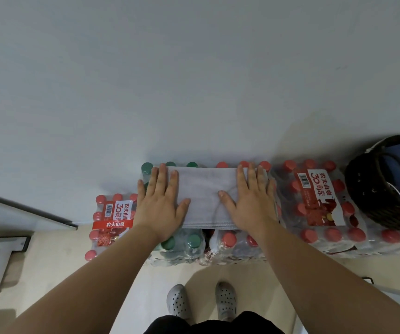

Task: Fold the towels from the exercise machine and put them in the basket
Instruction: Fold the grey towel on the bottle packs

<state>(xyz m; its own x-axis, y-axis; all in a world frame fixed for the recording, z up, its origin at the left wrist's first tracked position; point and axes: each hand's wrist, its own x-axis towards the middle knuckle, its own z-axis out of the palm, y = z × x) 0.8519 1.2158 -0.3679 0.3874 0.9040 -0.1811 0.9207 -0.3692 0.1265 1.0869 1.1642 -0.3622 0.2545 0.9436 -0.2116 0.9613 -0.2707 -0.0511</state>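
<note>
Towel (205,198): grey, folded to a flat band, lying across the tops of two bottle packs, near the wall.
Left hand (161,203): flat, fingers spread, pressing the towel's left end; grips nothing.
Right hand (252,201): flat, fingers spread, pressing the right end; grips nothing.
Packs (319,203): shrink-wrapped, red and green caps.
Basket (384,184): dark wicker, far right on a pack, blue cloth inside.

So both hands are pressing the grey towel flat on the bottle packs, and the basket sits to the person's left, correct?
Not quite. The basket sits to the person's right, not left; the head view shows it. The rest holds: the left hand and right hand press the grey towel flat on the bottle packs.
</note>
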